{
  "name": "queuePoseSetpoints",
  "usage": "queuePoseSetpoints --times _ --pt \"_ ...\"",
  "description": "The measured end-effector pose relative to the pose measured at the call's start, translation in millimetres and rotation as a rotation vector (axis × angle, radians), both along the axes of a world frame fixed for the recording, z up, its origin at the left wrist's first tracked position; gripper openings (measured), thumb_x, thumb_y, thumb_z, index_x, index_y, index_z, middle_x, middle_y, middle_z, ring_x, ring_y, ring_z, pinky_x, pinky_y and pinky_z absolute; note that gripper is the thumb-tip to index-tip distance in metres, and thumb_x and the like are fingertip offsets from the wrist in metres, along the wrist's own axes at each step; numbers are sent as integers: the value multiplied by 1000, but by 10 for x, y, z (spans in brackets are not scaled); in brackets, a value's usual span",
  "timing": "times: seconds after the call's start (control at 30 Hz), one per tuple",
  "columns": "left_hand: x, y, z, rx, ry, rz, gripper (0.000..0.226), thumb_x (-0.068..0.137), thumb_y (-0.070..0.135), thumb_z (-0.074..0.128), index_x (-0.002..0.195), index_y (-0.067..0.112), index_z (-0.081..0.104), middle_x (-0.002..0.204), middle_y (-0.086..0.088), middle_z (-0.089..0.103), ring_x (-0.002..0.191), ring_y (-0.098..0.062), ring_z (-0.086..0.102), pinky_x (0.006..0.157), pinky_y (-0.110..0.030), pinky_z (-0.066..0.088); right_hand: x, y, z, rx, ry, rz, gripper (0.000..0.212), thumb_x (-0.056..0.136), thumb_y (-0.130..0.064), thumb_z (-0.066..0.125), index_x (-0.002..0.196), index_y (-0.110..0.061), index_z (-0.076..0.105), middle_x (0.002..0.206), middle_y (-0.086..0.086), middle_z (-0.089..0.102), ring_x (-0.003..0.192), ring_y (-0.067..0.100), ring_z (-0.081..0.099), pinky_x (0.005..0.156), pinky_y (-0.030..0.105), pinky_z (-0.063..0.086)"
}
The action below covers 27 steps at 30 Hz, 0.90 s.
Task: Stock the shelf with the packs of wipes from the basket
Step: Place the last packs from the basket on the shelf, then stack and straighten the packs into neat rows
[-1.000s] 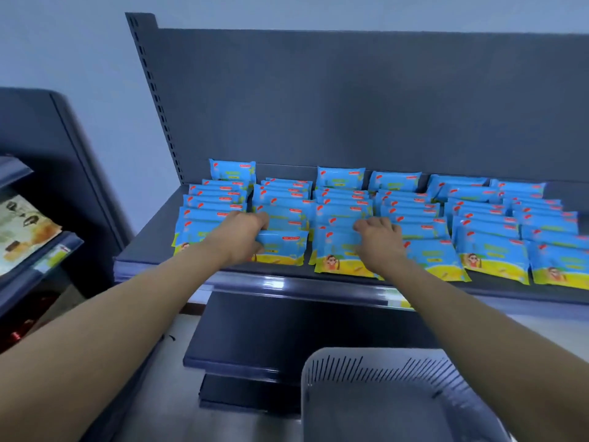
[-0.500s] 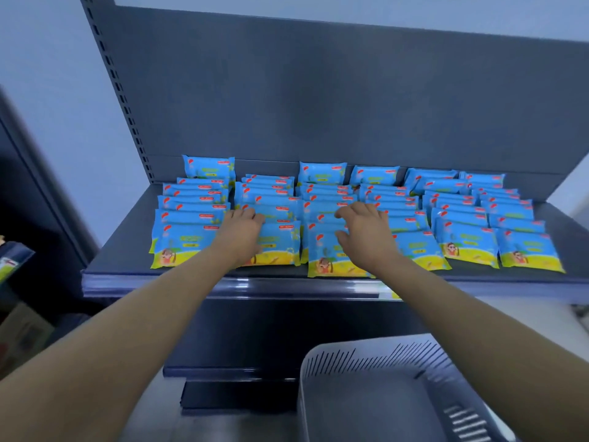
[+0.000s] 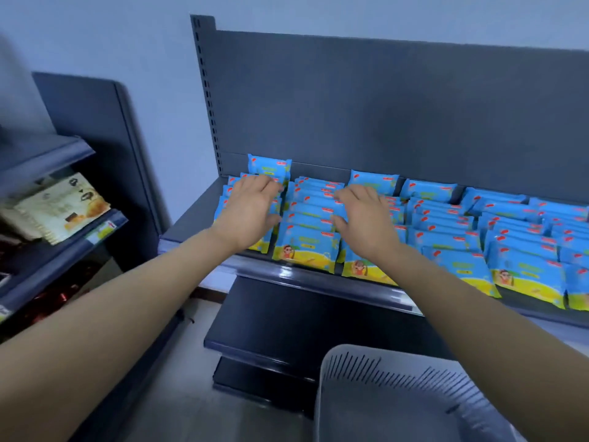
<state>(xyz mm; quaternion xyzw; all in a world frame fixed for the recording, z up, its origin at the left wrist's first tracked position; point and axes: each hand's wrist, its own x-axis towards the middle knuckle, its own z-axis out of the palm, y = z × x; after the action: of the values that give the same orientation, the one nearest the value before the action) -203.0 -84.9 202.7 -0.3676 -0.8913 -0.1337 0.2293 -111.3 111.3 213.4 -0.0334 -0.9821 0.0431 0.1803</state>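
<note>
Several rows of blue and yellow packs of wipes (image 3: 306, 244) lie overlapping on the dark grey shelf (image 3: 191, 224). My left hand (image 3: 251, 212) lies flat on the leftmost row, fingers spread and nearly straight. My right hand (image 3: 363, 218) rests on the third row from the left, fingers relaxed and pointing toward the back panel. Neither hand holds a pack. The light grey slotted basket (image 3: 350, 371) sits below at the bottom right, and no packs show in its visible part.
A dark back panel (image 3: 382, 106) rises behind the shelf. Lower dark shelves (image 3: 271, 327) stick out beneath it. A second shelving unit on the left holds a pale snack bag (image 3: 60, 205).
Both hands slid further back along the rows toward the back panel. The camera view shifted, so the shelf now sits more to the right and the left shelving unit is back in sight.
</note>
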Motion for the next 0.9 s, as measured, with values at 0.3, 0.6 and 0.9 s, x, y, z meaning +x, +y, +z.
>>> queuePoseSetpoints --times 0.3,0.6,0.9 --pt "-460 -686 -35 10 -8 46 55 70 17 77 118 1 57 113 -16 58 106 -37 52 98 -39 31 -510 -423 42 49 17 110 46 91 -28 55 134 -15 43 136 2 41 127 24 34 101 33 25" --pt "-1418 -985 -249 -63 -158 -121 71 70 30 79 130 6 48 129 -13 48 121 -32 43 104 -33 23 -1483 -994 -209 0 -83 15 50 92 -30 54 138 -15 39 138 3 39 129 23 31 103 35 26" --pt "-1712 -800 -692 -288 -342 -283 92 66 56 72 139 16 31 140 1 33 134 -17 22 114 -29 2 -1803 -950 -385 -37 -192 -144 56 91 -35 57 140 -17 38 143 3 37 134 23 28 109 38 25"
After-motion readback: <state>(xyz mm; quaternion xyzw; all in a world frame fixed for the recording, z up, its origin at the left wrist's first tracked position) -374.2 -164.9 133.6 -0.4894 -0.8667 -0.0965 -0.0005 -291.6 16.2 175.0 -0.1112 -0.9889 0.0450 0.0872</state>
